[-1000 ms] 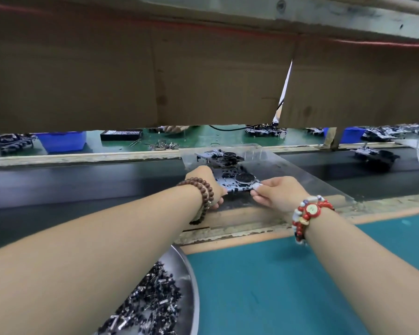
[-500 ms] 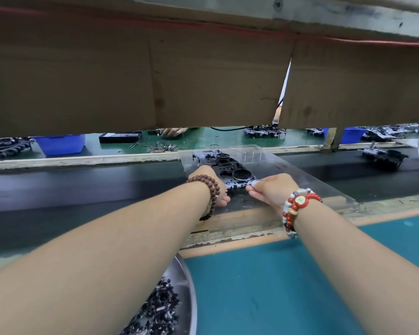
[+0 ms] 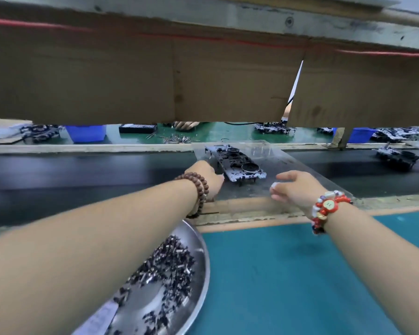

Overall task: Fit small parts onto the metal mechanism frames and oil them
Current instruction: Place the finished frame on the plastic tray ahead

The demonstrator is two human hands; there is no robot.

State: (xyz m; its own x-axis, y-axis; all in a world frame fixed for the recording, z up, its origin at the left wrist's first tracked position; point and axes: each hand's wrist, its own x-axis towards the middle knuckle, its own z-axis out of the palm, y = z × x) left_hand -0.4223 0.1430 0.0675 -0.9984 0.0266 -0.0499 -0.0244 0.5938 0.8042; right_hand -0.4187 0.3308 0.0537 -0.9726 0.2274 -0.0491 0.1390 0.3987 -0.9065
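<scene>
Near left: steel dish (image 3: 198, 257) of small dark parts (image 3: 165, 269). Left hand (image 3: 207, 176), beaded wrist, at near-left corner of metal mechanism frame (image 3: 237, 164); grip or mere touch, cannot tell. Frame on clear sheet (image 3: 298, 170) over dark belt (image 3: 82, 170). Right hand (image 3: 298, 187), fingers relaxed, empty, just right of frame, apart from it.

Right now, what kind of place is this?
Likely a factory assembly line: a black belt carries metal frames, a tray holds small parts, and more frames lie on the far bench.
</scene>
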